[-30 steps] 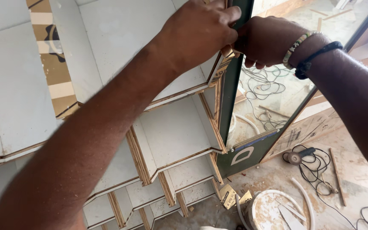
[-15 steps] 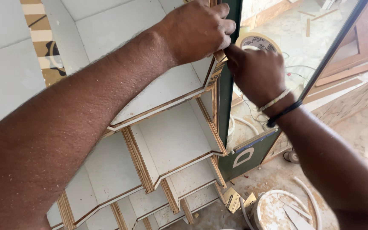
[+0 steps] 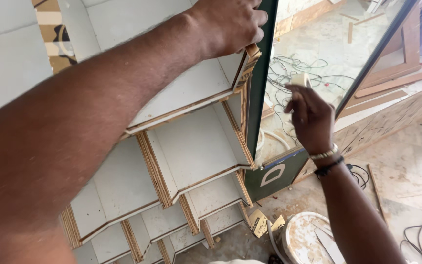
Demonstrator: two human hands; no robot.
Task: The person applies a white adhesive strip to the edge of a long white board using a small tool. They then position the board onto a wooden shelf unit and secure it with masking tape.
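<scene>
Head view showed the left hand [image 3: 230,24] clamped on the top corner of a stiff, white-faced plywood shelf unit [image 3: 191,146], best held by its edges. The right hand [image 3: 311,117] pinched a small pale block [image 3: 299,79] beside the green-framed glass panel [image 3: 318,54], likely fragile.

One head-worn camera looks steeply down, very near the stepped white plywood shelves [image 3: 191,146], toward the dusty concrete floor [image 3: 406,166].
</scene>
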